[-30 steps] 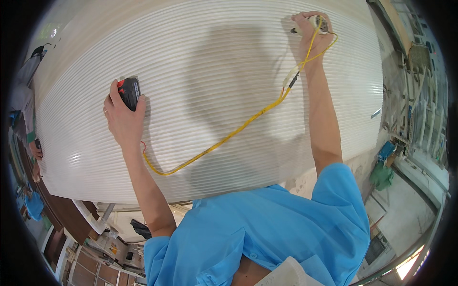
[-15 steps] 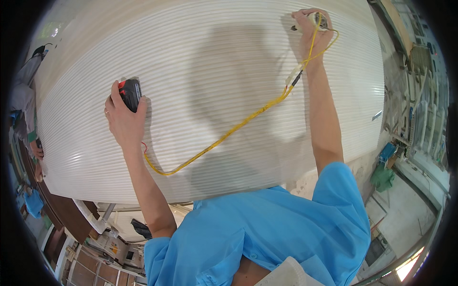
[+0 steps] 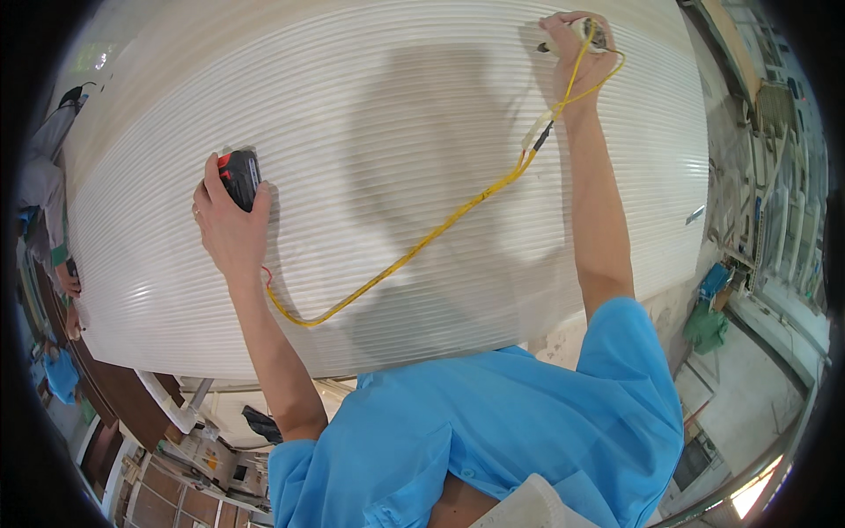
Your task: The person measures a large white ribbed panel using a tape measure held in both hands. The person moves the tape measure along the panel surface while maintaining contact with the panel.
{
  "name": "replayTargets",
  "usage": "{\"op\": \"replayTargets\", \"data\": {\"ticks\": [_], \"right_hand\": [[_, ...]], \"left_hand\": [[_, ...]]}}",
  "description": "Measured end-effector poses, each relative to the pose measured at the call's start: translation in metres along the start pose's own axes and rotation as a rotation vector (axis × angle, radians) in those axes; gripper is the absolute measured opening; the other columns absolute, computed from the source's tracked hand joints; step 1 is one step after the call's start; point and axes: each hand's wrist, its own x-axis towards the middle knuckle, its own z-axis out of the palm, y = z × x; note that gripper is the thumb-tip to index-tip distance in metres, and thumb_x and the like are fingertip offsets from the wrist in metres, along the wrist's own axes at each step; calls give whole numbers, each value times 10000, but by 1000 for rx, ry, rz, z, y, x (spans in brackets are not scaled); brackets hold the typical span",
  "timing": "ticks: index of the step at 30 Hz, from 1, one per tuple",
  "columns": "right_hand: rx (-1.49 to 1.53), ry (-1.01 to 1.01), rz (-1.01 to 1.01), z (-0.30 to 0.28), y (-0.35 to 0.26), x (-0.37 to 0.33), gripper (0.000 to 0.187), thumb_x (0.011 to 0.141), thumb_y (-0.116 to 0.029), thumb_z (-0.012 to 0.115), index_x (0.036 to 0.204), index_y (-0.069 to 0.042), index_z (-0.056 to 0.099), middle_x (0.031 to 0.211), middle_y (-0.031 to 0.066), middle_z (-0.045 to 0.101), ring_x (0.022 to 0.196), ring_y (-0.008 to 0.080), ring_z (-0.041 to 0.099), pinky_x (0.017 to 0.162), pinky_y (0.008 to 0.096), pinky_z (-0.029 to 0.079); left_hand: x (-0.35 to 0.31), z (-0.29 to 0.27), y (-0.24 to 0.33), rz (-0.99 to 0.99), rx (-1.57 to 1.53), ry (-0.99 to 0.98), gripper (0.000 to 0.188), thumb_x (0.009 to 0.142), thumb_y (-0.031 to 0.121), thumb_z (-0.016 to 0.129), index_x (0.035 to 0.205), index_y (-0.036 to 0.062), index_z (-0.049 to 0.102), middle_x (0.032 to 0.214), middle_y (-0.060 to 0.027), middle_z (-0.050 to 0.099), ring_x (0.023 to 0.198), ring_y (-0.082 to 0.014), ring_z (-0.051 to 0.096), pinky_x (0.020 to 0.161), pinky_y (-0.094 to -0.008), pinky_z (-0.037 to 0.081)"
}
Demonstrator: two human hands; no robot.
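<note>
My left hand (image 3: pixel 231 220) is wrapped round a black and red battery pack (image 3: pixel 238 179) on the ribbed white panel (image 3: pixel 370 290). A taped yellow cable (image 3: pixel 422 243) starts at a red wire by my left wrist and sags across the panel. Near its other end come a black sleeve and a pale connector, then thin yellow wires looped over my right wrist. My right hand (image 3: pixel 581 66), at the far right, grips a small whitish, round-bodied powered device (image 3: pixel 595 35). A short dark tip pokes out on its left, close to the panel; the fingers partly hide its body.
A small metallic piece (image 3: pixel 695 215) lies at the panel's right edge. Another person's hand (image 3: pixel 69 280) rests at the left edge. Frames and strips fill a rack (image 3: pixel 775 211) on the right, near a green bag (image 3: pixel 705 328). A grey pipe stands below the panel's near left corner.
My right hand has shifted very slightly on the panel, and the black-sleeved end of the cable has moved a little left and down. My left hand and the battery pack are almost still.
</note>
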Motion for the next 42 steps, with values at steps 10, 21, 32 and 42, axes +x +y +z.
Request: {"op": "replayTargets", "data": {"ticks": [10, 21, 32, 42], "right_hand": [[-14, 74, 101, 13, 11, 3, 157, 841, -56, 754, 957, -69, 648, 838, 28, 640, 768, 145, 604, 685, 322, 504], [-136, 77, 0, 10, 21, 21, 167, 839, -44, 755, 940, -74, 627, 834, 24, 641, 752, 131, 602, 674, 300, 500], [-7, 102, 7, 11, 14, 31, 170, 823, -56, 772, 930, -89, 644, 833, 10, 623, 747, 118, 582, 664, 307, 484], [9, 80, 9, 14, 20, 35, 167, 814, -40, 756, 927, -79, 640, 834, 22, 640, 743, 125, 594, 671, 308, 490]], "left_hand": [[1, 0, 2, -5, -24, -4, 837, 837, 343, 786, 1575, 209, 415, 1457, -196, 509, 1308, -424, 527, 1047, -547, 499], [4, 2, 3, -4, -12, -7, 842, 844, 339, 782, 1583, 196, 406, 1455, -213, 510, 1300, -431, 533, 1036, -554, 502], [5, 2, 5, -12, -25, -9, 844, 845, 335, 783, 1587, 197, 404, 1460, -216, 509, 1301, -439, 533, 1038, -553, 503], [6, 2, 5, -2, -24, -3, 845, 843, 331, 782, 1586, 192, 404, 1462, -218, 506, 1304, -442, 530, 1046, -556, 500]]}}
